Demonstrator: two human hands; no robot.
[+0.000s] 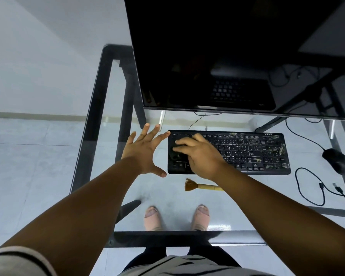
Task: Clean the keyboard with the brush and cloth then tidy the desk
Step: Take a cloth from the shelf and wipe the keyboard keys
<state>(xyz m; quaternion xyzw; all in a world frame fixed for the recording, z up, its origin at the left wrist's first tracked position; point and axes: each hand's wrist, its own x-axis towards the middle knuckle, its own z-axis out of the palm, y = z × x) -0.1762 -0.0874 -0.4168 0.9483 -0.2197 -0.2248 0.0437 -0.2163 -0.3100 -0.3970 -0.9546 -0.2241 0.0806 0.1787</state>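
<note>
Wiping step: my right hand (199, 156) presses a dark cloth (178, 154) on the keyboard (247, 152) at its left edge, left hand (143, 150) splayed empty; next, sweep toward the grimy right end

At centre frame a black keyboard (229, 153) lies on a glass desk (100, 136), smeared with pale grime toward its right end. The right hand (199, 156) presses a dark cloth (176, 152) flat onto the keyboard's left keys. The left hand (145, 150) hovers spread just left of it, fingers splayed. A brush (201, 185) lies below the keyboard, bristles pointing left. A mouse (337, 160) sits at right, a dark monitor (227, 56) above
</note>
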